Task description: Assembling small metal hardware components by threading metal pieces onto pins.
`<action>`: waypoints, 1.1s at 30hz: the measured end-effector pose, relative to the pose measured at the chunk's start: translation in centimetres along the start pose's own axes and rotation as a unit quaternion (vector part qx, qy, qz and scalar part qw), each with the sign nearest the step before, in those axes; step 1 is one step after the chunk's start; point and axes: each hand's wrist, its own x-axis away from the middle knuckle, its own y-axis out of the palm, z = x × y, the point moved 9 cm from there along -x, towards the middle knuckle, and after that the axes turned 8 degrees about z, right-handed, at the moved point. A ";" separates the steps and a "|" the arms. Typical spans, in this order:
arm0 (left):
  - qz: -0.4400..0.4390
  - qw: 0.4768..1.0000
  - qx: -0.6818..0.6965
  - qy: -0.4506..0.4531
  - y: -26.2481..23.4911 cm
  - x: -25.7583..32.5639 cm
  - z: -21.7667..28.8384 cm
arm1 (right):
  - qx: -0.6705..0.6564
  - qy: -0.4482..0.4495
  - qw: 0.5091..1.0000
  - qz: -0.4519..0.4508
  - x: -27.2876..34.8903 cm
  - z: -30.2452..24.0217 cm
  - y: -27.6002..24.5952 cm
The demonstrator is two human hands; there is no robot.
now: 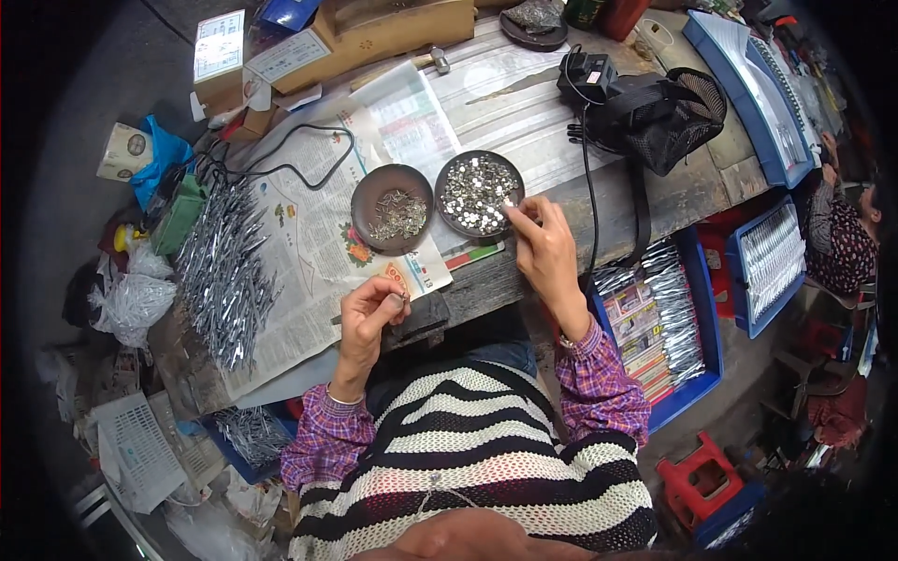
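Two round dark dishes stand side by side on the newspaper-covered bench. Small thin metal pins lie in the left dish [363, 198]; the right dish [445, 217] holds many small shiny metal pieces. My right hand [547, 251] reaches the near right rim of that right dish, thumb and forefinger pinched among the pieces; what they grip is too small to name. Just below the left dish, over the bench's front edge, my left hand [367, 323] is closed in a pinch. Something tiny may show at its fingertips, but its kind cannot be made out.
A heap of slender metal parts [220, 271] covers the newspaper [309, 309] at left. A black cable [355, 150], a hammer [438, 60] and a black mesh bag [669, 122] lie farther back. Blue trays [706, 369] and a red stool [697, 481] stand right, near another person [837, 243].
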 end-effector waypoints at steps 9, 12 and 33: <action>0.023 0.998 -0.053 0.010 0.4 0.1 0.2 | -0.033 -0.028 0.999 -0.005 0.3 -0.5 0.5; 0.030 0.998 -0.055 0.025 0.1 0.2 0.2 | -0.054 -0.005 0.998 -0.012 0.0 -0.1 0.6; -0.003 1.000 0.001 -0.007 1.4 0.4 0.0 | -0.428 0.214 0.874 -0.085 3.1 -2.5 4.2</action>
